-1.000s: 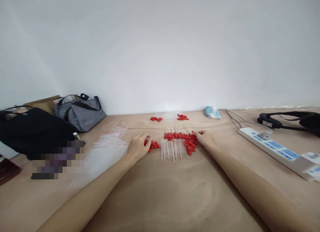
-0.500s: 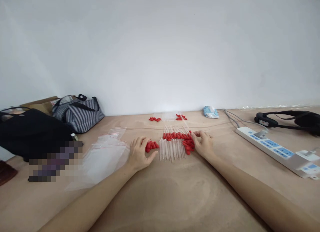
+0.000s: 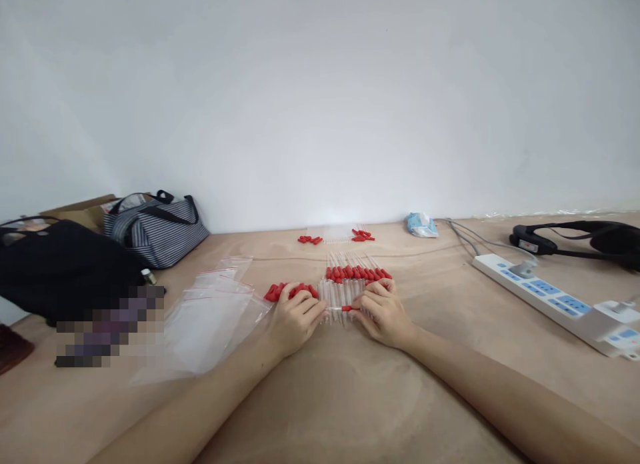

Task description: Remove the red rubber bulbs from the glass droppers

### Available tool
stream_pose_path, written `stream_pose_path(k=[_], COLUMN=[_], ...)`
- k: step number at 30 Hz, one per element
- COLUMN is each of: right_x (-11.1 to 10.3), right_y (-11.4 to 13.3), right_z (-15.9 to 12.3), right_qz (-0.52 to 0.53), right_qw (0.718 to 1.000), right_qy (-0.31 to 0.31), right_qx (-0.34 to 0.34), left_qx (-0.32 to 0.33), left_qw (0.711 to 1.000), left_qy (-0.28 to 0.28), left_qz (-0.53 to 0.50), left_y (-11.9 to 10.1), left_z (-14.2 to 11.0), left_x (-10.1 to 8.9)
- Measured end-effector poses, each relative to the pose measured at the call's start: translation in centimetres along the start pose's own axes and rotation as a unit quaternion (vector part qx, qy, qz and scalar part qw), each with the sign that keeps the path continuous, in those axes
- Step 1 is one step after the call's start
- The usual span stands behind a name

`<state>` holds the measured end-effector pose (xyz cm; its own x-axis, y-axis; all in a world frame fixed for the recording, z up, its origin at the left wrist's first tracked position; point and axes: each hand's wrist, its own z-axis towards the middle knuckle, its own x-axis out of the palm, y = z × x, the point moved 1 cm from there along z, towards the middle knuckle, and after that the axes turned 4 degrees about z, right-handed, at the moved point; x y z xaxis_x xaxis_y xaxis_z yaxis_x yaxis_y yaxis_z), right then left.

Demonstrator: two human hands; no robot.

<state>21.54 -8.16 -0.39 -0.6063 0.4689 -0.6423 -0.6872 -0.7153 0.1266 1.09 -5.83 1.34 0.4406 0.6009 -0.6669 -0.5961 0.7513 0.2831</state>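
Between my two hands a thin glass dropper tube (image 3: 333, 309) lies crosswise, a red rubber bulb (image 3: 346, 309) at its right end. My left hand (image 3: 295, 322) pinches the tube. My right hand (image 3: 386, 315) is closed on the bulb, its fingers hiding most of it. Just beyond them sits a row of bare glass tubes (image 3: 340, 292). Loose red bulbs (image 3: 275, 291) lie by my left fingers; those by my right hand are mostly hidden. Farther back is a row of droppers with red bulbs fitted (image 3: 353, 273), their glass ends pointing at the wall.
Clear zip bags (image 3: 210, 324) lie to the left, near a black bag (image 3: 65, 264) and a striped bag (image 3: 167, 231). More red bulbs (image 3: 310, 239) are near the wall. On the right are a blue packet (image 3: 423, 225), a power strip (image 3: 545, 297) and a black headset (image 3: 575, 241).
My right hand placed a dropper at the right end of the far row, then came nearer and left. My left hand moved right, and both hands now hold a tube and bulb together.
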Motion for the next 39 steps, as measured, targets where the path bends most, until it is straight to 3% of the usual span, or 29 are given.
stream_pose_path(k=[6,12,24,28,32,39], right_x=[0.2,0.1,-0.5,-0.9,-1.2,-1.3], right_y=[0.0,-0.1,0.0,-1.3,-3.2,-6.1], right_z=[0.0,-0.1,-0.5,-0.8,-1.0,-1.2], right_qz=[-0.023,-0.04,-0.088,-0.056,0.056,0.105], right_qw=[1.0,0.998,0.992,0.996,0.985,0.957], right_qy=[-0.006,-0.04,-0.034,-0.072,-0.118,-0.131], right_qx=[-0.019,-0.022,-0.082,-0.001,0.111,0.236], left_qx=[0.037,0.024,0.009,-0.051,-0.121,-0.134], left_qw=[0.999,0.998,0.997,0.992,0.984,0.987], left_qy=[-0.001,-0.029,-0.03,-0.055,-0.058,-0.04], left_qz=[-0.024,-0.042,-0.071,-0.105,-0.116,-0.084], left_y=[-0.5,-0.5,-0.3,0.9,1.4,0.2], left_z=[0.2,0.2,-0.1,-0.8,-1.0,0.0], left_x=[0.3,0.2,-0.2,0.1,0.8,2.0])
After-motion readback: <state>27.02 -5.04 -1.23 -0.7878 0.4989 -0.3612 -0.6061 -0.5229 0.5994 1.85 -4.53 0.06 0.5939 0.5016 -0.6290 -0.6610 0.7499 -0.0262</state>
